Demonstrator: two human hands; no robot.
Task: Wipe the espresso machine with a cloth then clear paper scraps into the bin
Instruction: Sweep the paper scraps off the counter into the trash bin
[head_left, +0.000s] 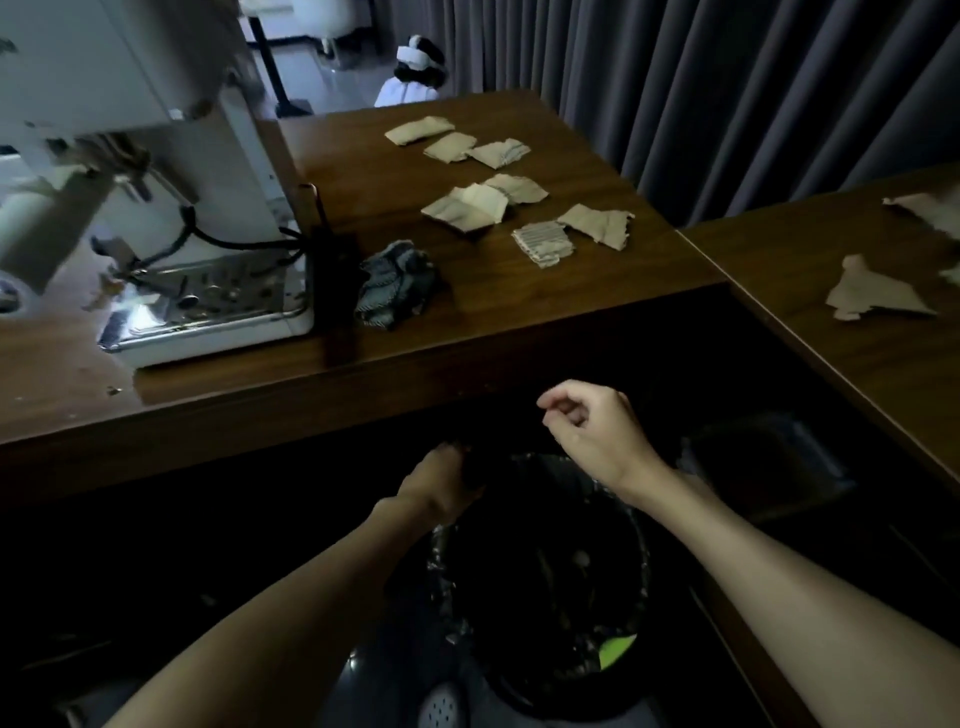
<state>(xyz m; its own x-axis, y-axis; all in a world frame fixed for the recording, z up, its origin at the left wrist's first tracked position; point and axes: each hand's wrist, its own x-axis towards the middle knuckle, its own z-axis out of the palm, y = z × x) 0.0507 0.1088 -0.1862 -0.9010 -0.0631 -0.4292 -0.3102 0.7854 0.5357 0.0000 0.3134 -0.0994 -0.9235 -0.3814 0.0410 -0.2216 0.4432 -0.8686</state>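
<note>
A white espresso machine (171, 208) stands at the left on the brown wooden counter (467, 332). Beside it lies a crumpled striped cloth (397, 283). Several torn brown paper scraps (485, 205) are spread over the counter behind the cloth. Below the counter's front edge sits a round black bin (540, 587) lined with a dark bag. My left hand (441, 483) grips the bin's far rim. My right hand (587, 431) hovers above the bin with its fingers loosely curled and nothing visible in them.
A second wooden surface (831, 291) at the right carries more torn paper scraps (872, 296). Grey curtains (727, 93) hang behind. A dark container (769, 462) sits to the right of the bin. Another person (415, 73) is far behind the counter.
</note>
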